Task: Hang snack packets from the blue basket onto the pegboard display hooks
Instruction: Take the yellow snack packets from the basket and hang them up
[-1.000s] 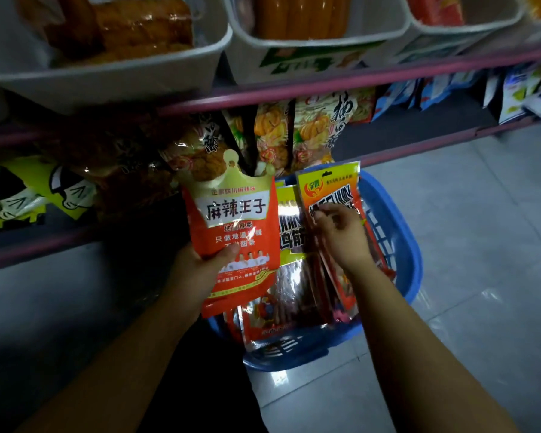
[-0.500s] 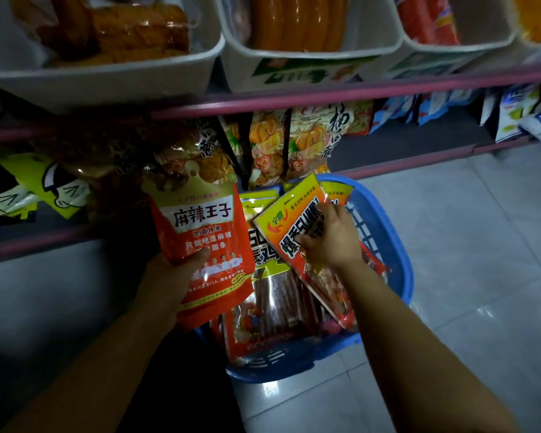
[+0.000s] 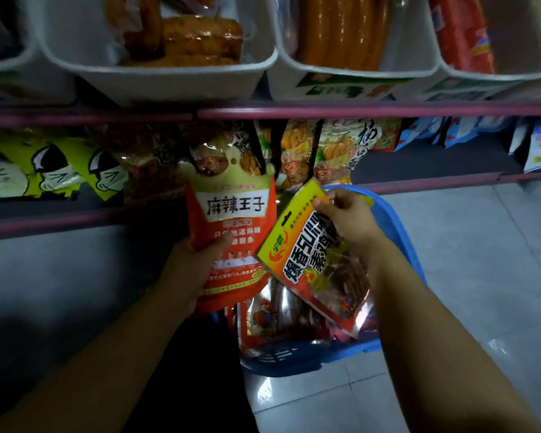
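My left hand [image 3: 197, 270] grips the lower left of an orange-red snack packet [image 3: 235, 226] with a crown-shaped cream top, held upright in front of the hanging packets. My right hand [image 3: 350, 220] pinches the yellow top edge of a yellow and red packet [image 3: 306, 267], tilted with its top leaning left, above the blue basket [image 3: 397, 232] on the floor. More packets [image 3: 278, 320] lie in the basket, partly hidden by the two held ones.
Hanging snack packets [image 3: 297, 151] fill the row under a maroon shelf rail [image 3: 356, 112]. Yellow cartoon-face packets [image 3: 53, 167] hang at left, blue and white ones [image 3: 450, 132] at right. White bins [image 3: 156, 76] of sausages sit above. Grey tiled floor [image 3: 481, 276] lies to the right.
My right hand has lifted the yellow and red packet higher out of the basket and tipped it further left. The left hand keeps the orange-red packet upright, close to the hanging row.
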